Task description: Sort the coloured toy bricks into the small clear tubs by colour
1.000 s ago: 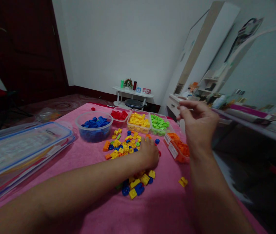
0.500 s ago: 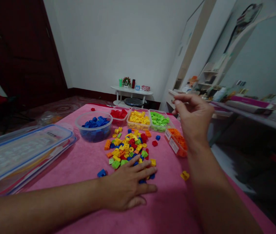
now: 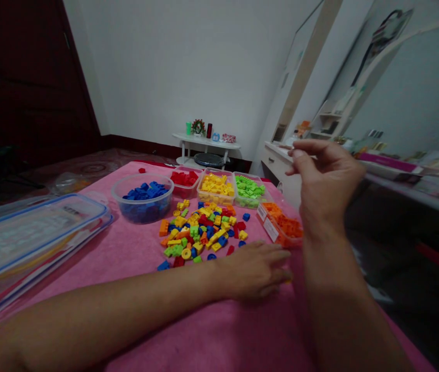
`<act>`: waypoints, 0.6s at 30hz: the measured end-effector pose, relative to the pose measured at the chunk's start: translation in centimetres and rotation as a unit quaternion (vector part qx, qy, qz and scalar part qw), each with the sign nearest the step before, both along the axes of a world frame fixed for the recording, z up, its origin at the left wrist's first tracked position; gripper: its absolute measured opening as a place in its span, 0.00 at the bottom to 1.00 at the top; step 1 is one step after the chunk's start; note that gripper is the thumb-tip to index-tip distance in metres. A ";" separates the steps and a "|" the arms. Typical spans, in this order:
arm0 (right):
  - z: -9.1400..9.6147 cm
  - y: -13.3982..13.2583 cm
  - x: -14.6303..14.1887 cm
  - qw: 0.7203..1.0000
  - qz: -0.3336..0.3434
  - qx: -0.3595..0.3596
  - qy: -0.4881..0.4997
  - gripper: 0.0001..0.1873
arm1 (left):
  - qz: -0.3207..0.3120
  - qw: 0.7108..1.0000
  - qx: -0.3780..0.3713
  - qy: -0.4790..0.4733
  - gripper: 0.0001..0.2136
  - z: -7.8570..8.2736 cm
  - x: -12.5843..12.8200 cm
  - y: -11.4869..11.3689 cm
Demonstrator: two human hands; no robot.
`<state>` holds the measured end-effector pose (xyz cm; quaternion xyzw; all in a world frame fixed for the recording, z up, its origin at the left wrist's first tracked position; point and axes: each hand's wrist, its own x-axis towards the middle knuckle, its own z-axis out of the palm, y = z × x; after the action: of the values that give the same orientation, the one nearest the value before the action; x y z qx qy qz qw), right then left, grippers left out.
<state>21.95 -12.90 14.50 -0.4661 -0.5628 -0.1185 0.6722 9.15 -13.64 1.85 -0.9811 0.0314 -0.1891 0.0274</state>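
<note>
My left hand (image 3: pixel 256 268) lies flat on the pink cloth (image 3: pixel 134 248), fingers stretched out to the right, just in front of a pile of mixed coloured bricks (image 3: pixel 204 232). My right hand (image 3: pixel 326 183) is raised above the orange brick box (image 3: pixel 281 227), thumb and fingertips pinched together; what they hold, if anything, is too small to make out. Behind the pile stand a round tub of blue bricks (image 3: pixel 144 196) and boxes of red bricks (image 3: pixel 184 180), yellow bricks (image 3: pixel 215 187) and green bricks (image 3: pixel 248 188).
Large clear lidded boxes (image 3: pixel 29 243) lie stacked at the left. A small white table (image 3: pixel 206 142) with ornaments stands by the far wall. A dresser with clutter (image 3: pixel 378 165) runs along the right, past the cloth's edge.
My left hand has slid right across the cloth, from in front of the pile to near the orange box. The small yellow brick on the cloth is now hidden. My right hand stays raised and pinched.
</note>
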 end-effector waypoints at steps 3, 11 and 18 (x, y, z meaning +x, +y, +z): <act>-0.1 -0.1 -0.4 1.000 0.004 -0.002 -0.008 0.10 | -0.066 0.998 0.006 0.018 0.18 -0.9 1.9 -1.8; -0.9 0.7 -2.3 0.997 0.024 -0.070 -0.010 0.07 | 0.156 0.986 0.043 0.033 0.14 -0.9 -2.0 2.7; -5.5 3.9 -3.8 0.956 0.077 -0.256 -0.123 0.09 | 0.242 0.968 -0.067 0.011 0.25 1.0 -11.2 3.3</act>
<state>18.19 -8.99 8.99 -0.5599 -0.6869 0.0251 0.4627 -2.06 -10.30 2.87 -0.9611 -0.2194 -0.1676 0.0060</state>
